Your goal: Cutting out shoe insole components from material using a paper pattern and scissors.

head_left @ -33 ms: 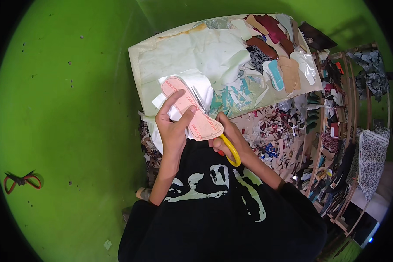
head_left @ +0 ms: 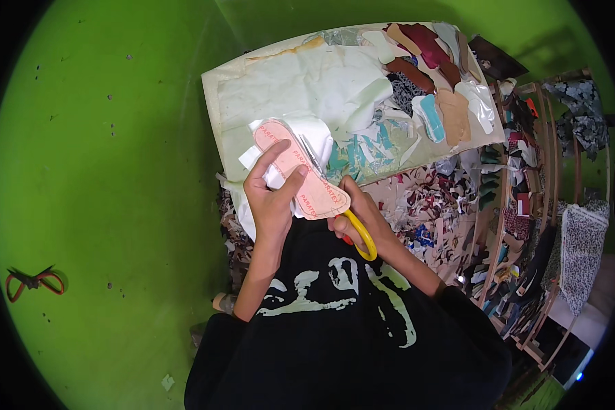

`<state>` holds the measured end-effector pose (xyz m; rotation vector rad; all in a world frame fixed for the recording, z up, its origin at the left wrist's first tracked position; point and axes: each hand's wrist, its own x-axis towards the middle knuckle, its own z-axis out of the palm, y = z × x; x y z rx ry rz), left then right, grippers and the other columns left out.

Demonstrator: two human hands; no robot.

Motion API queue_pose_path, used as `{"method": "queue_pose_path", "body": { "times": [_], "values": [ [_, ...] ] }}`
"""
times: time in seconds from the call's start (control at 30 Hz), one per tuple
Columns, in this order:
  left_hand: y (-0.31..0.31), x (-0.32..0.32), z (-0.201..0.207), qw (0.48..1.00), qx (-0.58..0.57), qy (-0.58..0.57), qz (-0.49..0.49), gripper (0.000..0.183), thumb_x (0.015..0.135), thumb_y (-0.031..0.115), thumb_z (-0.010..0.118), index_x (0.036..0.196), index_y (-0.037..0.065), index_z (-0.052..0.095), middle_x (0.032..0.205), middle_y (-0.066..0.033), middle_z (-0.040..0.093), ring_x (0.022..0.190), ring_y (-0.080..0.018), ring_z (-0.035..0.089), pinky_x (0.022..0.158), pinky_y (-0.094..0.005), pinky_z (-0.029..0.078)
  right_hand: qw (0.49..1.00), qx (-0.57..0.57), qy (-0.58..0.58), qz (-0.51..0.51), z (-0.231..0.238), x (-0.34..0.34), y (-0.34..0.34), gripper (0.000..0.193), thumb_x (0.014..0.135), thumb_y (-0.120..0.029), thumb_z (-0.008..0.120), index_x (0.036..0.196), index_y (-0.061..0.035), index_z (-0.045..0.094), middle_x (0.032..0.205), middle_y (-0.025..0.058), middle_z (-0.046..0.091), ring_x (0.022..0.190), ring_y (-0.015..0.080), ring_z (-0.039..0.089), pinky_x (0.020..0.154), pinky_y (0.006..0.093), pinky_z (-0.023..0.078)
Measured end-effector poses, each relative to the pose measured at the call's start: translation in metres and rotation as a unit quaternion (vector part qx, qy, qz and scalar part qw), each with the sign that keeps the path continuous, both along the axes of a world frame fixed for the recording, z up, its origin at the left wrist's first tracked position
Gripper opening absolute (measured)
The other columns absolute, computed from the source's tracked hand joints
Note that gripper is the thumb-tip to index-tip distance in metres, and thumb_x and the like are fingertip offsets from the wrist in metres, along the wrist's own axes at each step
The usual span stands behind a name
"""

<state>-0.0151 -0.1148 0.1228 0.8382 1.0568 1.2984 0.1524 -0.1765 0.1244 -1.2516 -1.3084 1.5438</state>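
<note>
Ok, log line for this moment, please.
left hand: holds pink sole-shaped piece | right hand: holds yellow-handled scissors | white sheet: under piece

The lens sits up on the head, left of its twin, aimed steeply down — over the black shirt (head_left: 321, 342), with left hand (head_left: 272, 193) and right hand (head_left: 364, 215) near below, the pale tabletop (head_left: 214, 109) beyond, green wall (head_left: 116, 178) curving round the fisheye's left side.

- left-hand grip (head_left: 272, 197) pinching a pink sole-shaped piece (head_left: 299, 173) near the centre, white sheet (head_left: 320, 130) beneath it;
- right-hand grip (head_left: 366, 214) at the piece's four o'clock, holding yellow-handled scissors (head_left: 367, 239);
- pale surface (head_left: 214, 109) toward twelve o'clock, turquoise sole-shaped piece (head_left: 431, 117) on it at two;
- red-handled scissors (head_left: 29, 281) between eight and nine o'clock
</note>
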Motion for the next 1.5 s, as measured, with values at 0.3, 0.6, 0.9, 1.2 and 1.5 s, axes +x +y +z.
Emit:
{"method": "queue_pose_path", "body": {
  "times": [0.3, 0.6, 0.9, 1.2, 1.5],
  "values": [
    [0.0, -0.005, 0.005, 0.998, -0.004, -0.051, -0.025, 0.062, 0.078, -0.013, 0.068, 0.137, -0.006, 0.051, 0.133, -0.0155, 0.056, 0.114, -0.0163, 0.058, 0.095, -0.0288, 0.049, 0.993, 0.025, -0.115, 0.029, 0.019, 0.005, 0.002, 0.063, 0.08, -0.044, 0.08, 0.096, -0.0008, 0.036, 0.075, 0.0117, 0.055, 0.068, 0.0164, 0.051, 0.063, 0.0341, 0.045],
    [-0.004, -0.002, 0.007, 0.993, -0.026, -0.108, -0.044, 0.072, 0.078, -0.016, 0.066, 0.145, -0.004, 0.041, 0.142, -0.0168, 0.05, 0.12, -0.0178, 0.056, 0.099, -0.0309, 0.049, 0.997, 0.034, -0.062, 0.023, 0.014, 0.002, -0.001, 0.06, 0.08, -0.033, 0.083, 0.1, -0.0019, 0.036, 0.082, 0.0123, 0.059, 0.073, 0.015, 0.056, 0.065, 0.0316, 0.047],
    [-0.007, 0.0, 0.009, 0.992, -0.026, -0.099, -0.078, 0.071, 0.078, -0.016, 0.064, 0.145, -0.004, 0.041, 0.14, -0.016, 0.051, 0.117, -0.0174, 0.057, 0.098, -0.0314, 0.05, 0.998, 0.042, -0.039, 0.012, 0.014, 0.004, 0.002, 0.04, 0.076, -0.005, 0.069, 0.1, -0.0019, 0.037, 0.075, 0.0113, 0.057, 0.067, 0.016, 0.056, 0.06, 0.0309, 0.045],
    [-0.009, 0.0, 0.007, 0.991, -0.018, -0.115, -0.062, 0.07, 0.078, -0.016, 0.064, 0.144, -0.005, 0.042, 0.14, -0.0168, 0.051, 0.117, -0.0178, 0.057, 0.098, -0.0319, 0.05, 1.0, -0.01, -0.019, -0.004, 0.011, 0.003, 0.001, 0.038, 0.07, -0.002, 0.063, 0.097, -0.0025, 0.037, 0.065, 0.0079, 0.051, 0.054, 0.0139, 0.046, 0.052, 0.0285, 0.039],
    [-0.014, 0.0, 0.009, 0.991, -0.026, -0.097, -0.088, 0.07, 0.078, -0.015, 0.066, 0.144, -0.004, 0.043, 0.138, -0.0157, 0.053, 0.117, -0.017, 0.057, 0.098, -0.031, 0.049, 0.99, -0.084, 0.112, -0.029, -0.007, 0.002, -0.003, 0.028, 0.075, -0.009, 0.052, 0.098, -0.0053, 0.036, 0.071, 0.0048, 0.05, 0.05, 0.01, 0.049, 0.045, 0.024, 0.039]
  ]
}}
